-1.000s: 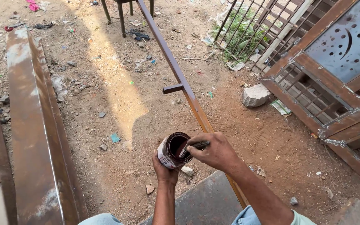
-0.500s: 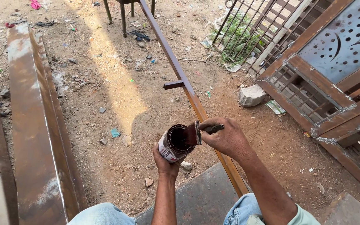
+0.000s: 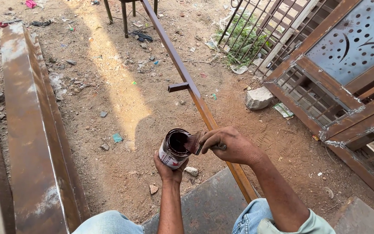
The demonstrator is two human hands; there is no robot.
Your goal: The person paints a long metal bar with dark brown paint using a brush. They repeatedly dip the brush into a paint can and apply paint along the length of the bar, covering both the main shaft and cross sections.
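Note:
My left hand (image 3: 168, 170) grips a small paint can (image 3: 174, 149) from below, tilted toward me, with dark brown paint inside. My right hand (image 3: 232, 145) holds a paintbrush (image 3: 195, 144); its brown-coated bristles rest against the can's rim. Just behind my hands a long brown-painted metal bar (image 3: 191, 89) runs from near my knee up to the top of the view, with a short stub sticking out on its left side.
A wide rusty-brown metal beam (image 3: 29, 125) lies on the dirt at the left. A metal gate frame with a perforated grey panel (image 3: 351, 56) lies at the right. A stone (image 3: 258, 98) and litter dot the ground. A grey slab (image 3: 204, 208) sits between my knees.
The brush came out of the can and now sits on its rim. Both hands and the can shifted slightly to the right.

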